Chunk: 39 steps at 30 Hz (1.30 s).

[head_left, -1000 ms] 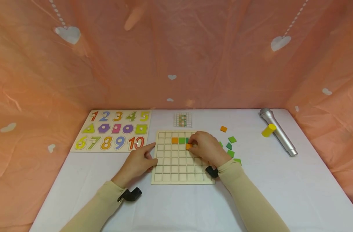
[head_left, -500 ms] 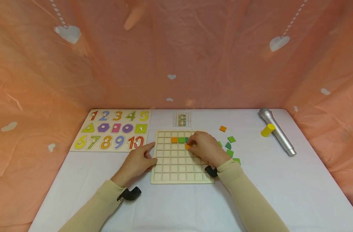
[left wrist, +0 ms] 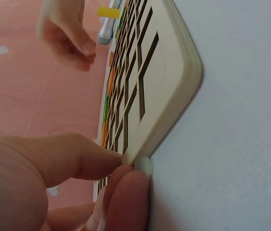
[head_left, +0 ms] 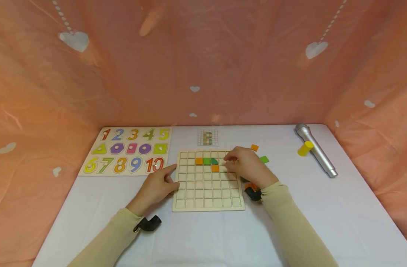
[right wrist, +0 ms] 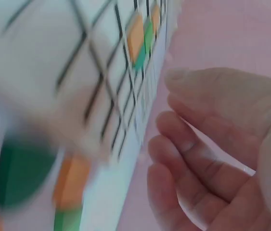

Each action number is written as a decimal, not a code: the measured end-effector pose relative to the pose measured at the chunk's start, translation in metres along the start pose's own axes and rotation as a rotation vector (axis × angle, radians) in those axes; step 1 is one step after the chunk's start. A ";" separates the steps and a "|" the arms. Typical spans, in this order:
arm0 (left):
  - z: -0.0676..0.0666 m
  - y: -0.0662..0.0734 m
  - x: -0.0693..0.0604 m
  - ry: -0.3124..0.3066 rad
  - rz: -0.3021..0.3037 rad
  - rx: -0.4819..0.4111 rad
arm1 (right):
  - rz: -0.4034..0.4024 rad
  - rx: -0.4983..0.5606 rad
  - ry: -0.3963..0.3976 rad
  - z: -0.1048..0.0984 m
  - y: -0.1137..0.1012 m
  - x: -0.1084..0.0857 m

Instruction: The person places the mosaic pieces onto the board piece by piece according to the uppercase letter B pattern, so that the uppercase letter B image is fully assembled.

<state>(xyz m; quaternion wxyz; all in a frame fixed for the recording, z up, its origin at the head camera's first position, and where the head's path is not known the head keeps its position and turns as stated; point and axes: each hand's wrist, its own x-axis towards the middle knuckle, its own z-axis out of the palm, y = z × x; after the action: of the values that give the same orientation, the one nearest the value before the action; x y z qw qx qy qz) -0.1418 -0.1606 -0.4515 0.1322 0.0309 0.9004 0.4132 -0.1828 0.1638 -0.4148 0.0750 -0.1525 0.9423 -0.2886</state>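
A pale wooden grid board [head_left: 203,193] lies on the table. My left hand [head_left: 154,189] holds its left edge; in the left wrist view the thumb [left wrist: 84,156] and curled fingers [left wrist: 125,197] meet that edge. In one row of the board sit an orange square tile [head_left: 199,161], a light green square tile [head_left: 207,161] and a dark green rounded tile [head_left: 215,161]. Below the rounded one is another orange square tile [head_left: 215,168]. Over the board's right side hovers my right hand [head_left: 248,165], its fingers loosely bent, nothing visible between them.
Loose tiles, among them an orange one [head_left: 255,148] and a green one [head_left: 264,159], lie right of the board, partly behind the right hand. A pattern card [head_left: 208,137] is behind the board. A number puzzle [head_left: 126,148] stands left; a silver microphone [head_left: 318,152] and yellow cylinder [head_left: 305,148] lie right.
My right hand has let go of the orange tile below the dark green one and moved right, uncovering both. The left hand stays at the board's edge. The head view has shifted slightly.
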 end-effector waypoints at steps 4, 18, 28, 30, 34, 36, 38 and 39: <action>0.000 0.000 -0.001 -0.002 -0.004 0.001 | 0.044 0.014 0.023 -0.016 0.018 -0.017; 0.000 0.001 0.001 -0.001 0.001 0.002 | 0.144 -0.056 0.045 -0.041 0.062 -0.077; -0.001 0.000 0.001 0.002 0.007 0.004 | 0.103 -0.105 0.045 -0.031 0.059 -0.101; -0.001 0.001 0.000 0.002 0.004 0.002 | 0.092 -0.116 0.036 -0.029 0.058 -0.100; -0.001 0.001 0.000 -0.002 -0.004 0.001 | 0.072 -0.154 0.029 -0.025 0.058 -0.099; -0.001 0.001 0.000 -0.004 -0.005 -0.001 | 0.062 -0.172 0.028 -0.023 0.058 -0.099; -0.001 0.001 0.000 -0.005 -0.002 -0.001 | 0.057 -0.182 0.025 -0.022 0.058 -0.098; -0.001 0.001 -0.001 -0.005 0.000 -0.001 | 0.054 -0.191 0.025 -0.022 0.059 -0.098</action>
<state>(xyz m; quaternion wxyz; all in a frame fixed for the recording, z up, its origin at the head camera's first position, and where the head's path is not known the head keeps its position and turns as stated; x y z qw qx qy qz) -0.1415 -0.1606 -0.4500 0.1343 0.0319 0.9000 0.4134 -0.1097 0.2536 -0.4250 0.0559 -0.1298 0.9701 -0.1974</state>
